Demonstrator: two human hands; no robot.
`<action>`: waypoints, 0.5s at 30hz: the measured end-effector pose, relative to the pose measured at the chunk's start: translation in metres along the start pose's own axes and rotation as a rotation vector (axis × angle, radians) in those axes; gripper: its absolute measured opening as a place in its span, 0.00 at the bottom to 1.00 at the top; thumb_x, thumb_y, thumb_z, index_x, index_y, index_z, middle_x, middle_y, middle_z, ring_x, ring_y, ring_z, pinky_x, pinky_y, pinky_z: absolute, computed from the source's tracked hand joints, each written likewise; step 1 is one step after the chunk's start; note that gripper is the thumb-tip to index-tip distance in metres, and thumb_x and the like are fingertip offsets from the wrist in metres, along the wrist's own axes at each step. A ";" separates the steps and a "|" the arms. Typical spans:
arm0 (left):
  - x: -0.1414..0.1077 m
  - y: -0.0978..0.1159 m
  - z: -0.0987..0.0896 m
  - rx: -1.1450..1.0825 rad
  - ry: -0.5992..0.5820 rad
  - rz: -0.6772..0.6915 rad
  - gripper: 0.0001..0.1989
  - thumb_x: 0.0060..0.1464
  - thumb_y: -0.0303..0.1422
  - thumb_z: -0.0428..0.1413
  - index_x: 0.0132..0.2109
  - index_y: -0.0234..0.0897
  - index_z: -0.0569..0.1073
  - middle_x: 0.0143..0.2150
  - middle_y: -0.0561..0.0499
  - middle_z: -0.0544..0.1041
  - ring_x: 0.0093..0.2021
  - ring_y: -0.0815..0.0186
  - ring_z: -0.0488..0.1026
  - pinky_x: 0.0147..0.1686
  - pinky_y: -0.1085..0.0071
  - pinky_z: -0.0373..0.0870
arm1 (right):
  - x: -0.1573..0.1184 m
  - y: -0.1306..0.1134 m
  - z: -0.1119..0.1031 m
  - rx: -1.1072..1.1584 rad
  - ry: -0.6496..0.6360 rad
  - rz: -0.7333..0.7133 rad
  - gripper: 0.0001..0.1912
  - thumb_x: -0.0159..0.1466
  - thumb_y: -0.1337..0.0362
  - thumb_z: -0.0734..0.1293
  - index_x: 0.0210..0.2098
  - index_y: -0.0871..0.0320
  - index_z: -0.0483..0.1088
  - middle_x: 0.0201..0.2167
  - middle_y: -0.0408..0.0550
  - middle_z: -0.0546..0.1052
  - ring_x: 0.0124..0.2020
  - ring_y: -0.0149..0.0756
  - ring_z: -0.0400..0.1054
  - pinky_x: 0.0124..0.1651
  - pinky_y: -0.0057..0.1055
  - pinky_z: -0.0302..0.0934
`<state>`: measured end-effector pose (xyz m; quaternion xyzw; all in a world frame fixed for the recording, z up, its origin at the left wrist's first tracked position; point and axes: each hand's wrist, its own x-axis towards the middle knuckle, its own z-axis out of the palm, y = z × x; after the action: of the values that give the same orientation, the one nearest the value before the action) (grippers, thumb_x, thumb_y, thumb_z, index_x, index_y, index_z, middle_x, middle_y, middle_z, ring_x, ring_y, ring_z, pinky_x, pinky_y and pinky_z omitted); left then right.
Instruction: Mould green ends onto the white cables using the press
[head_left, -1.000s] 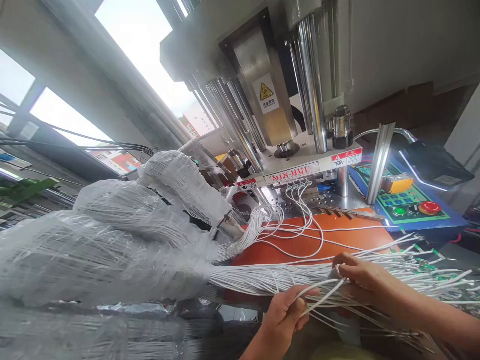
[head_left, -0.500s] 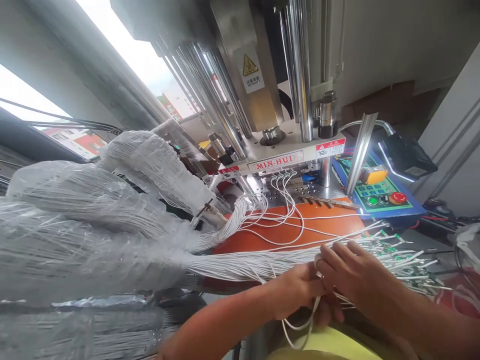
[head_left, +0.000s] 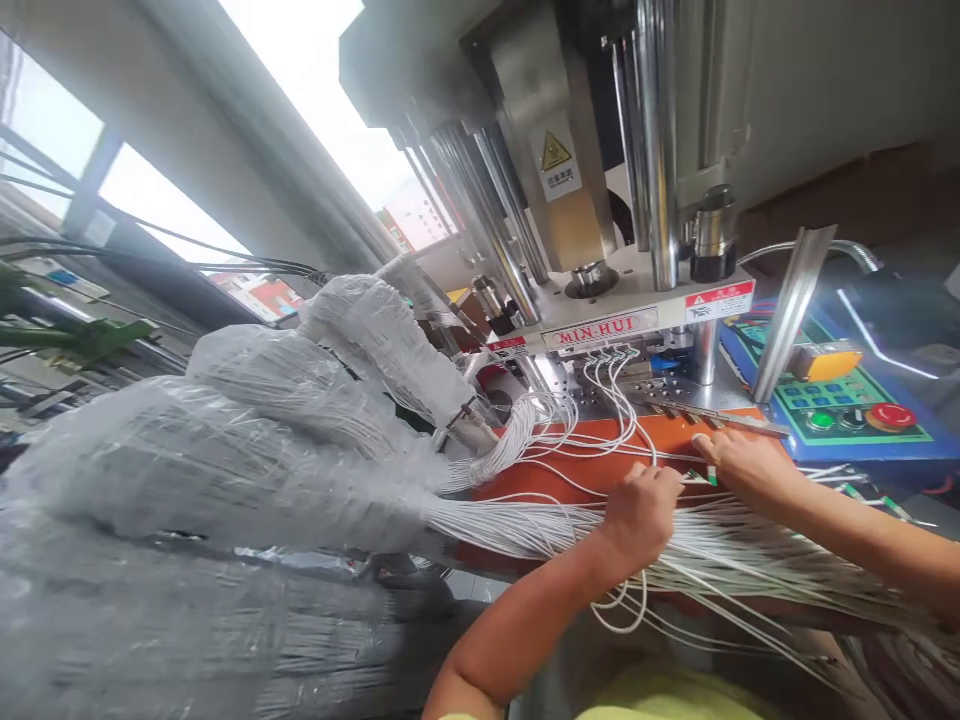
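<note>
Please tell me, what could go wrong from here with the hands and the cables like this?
The closed left hand is near white cables running into the machine; a tug might pull them loose. The right hand could knock the metal strip beside it. Loose cable loops below the left hand may snag or tangle.

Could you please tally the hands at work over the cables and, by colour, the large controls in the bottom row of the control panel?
Hands: 2 (left hand, right hand)
Green button: 1
Black knob: 1
Red button: 1
Total: 5
</note>
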<state>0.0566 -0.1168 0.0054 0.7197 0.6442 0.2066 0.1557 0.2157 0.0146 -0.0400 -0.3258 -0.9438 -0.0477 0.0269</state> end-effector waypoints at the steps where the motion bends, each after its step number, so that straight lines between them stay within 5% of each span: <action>1: 0.002 -0.003 0.010 0.058 -0.028 0.024 0.14 0.64 0.36 0.43 0.41 0.36 0.72 0.37 0.42 0.75 0.40 0.58 0.68 0.39 0.64 0.63 | 0.000 0.001 0.006 -0.023 0.029 -0.015 0.15 0.61 0.77 0.55 0.39 0.59 0.69 0.30 0.54 0.73 0.32 0.46 0.68 0.27 0.34 0.53; 5: 0.003 -0.013 0.036 0.103 -0.026 0.110 0.16 0.65 0.37 0.41 0.42 0.36 0.71 0.36 0.43 0.76 0.38 0.59 0.70 0.37 0.65 0.65 | 0.006 0.014 0.008 -0.056 0.163 -0.098 0.17 0.59 0.79 0.53 0.36 0.57 0.69 0.28 0.55 0.72 0.31 0.46 0.66 0.27 0.38 0.52; 10: -0.004 -0.017 0.029 -0.071 0.029 0.092 0.14 0.64 0.37 0.44 0.46 0.38 0.72 0.36 0.44 0.77 0.38 0.59 0.73 0.37 0.65 0.68 | 0.020 0.023 -0.053 0.014 0.362 -0.127 0.14 0.61 0.74 0.54 0.34 0.54 0.69 0.35 0.59 0.71 0.37 0.51 0.65 0.34 0.44 0.57; 12: -0.009 -0.013 0.017 -0.217 0.187 0.074 0.15 0.64 0.35 0.43 0.47 0.37 0.72 0.39 0.43 0.77 0.41 0.59 0.73 0.41 0.63 0.69 | 0.018 0.019 -0.076 0.063 0.449 -0.186 0.16 0.61 0.73 0.54 0.39 0.54 0.69 0.42 0.59 0.73 0.44 0.54 0.65 0.46 0.55 0.56; 15: -0.012 -0.002 -0.009 -0.441 0.494 0.127 0.18 0.65 0.34 0.39 0.50 0.35 0.71 0.48 0.40 0.76 0.52 0.58 0.70 0.55 0.59 0.64 | 0.005 0.005 -0.086 0.143 0.446 -0.343 0.19 0.63 0.77 0.53 0.43 0.52 0.69 0.41 0.51 0.76 0.44 0.45 0.68 0.61 0.62 0.40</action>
<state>0.0497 -0.1286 0.0107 0.6355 0.5561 0.5186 0.1337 0.2164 0.0121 0.0467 -0.1401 -0.9569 -0.0554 0.2482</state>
